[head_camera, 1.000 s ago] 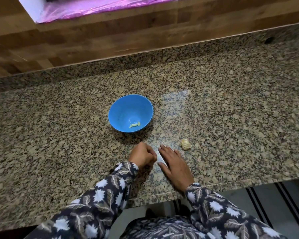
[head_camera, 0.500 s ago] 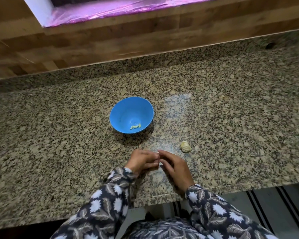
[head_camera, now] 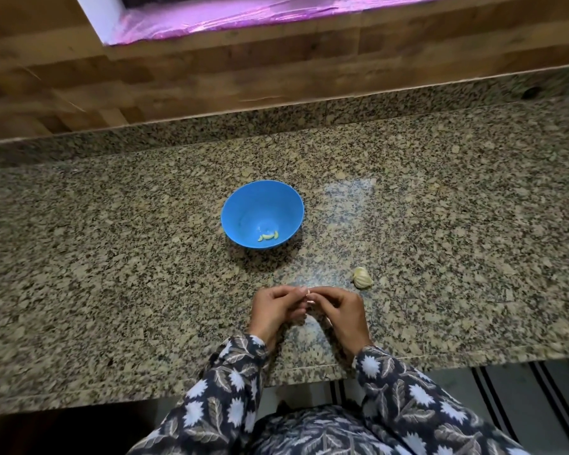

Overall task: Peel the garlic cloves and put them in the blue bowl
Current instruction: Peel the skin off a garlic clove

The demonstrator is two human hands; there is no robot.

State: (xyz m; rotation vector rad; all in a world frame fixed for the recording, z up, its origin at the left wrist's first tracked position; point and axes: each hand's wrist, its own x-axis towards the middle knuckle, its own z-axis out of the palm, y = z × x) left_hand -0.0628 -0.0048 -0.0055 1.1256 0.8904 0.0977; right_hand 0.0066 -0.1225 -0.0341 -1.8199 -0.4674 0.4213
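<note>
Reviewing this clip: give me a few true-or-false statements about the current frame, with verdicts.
1. The blue bowl holds peeled cloves. True.
2. The unpeeled garlic lies left of the bowl. False: it lies on the counter, right of the bowl and nearer the person.
3. The left hand and right hand pinch a small clove between them. True.
4. The bowl lies tipped on its side. False: it stands upright.
</note>
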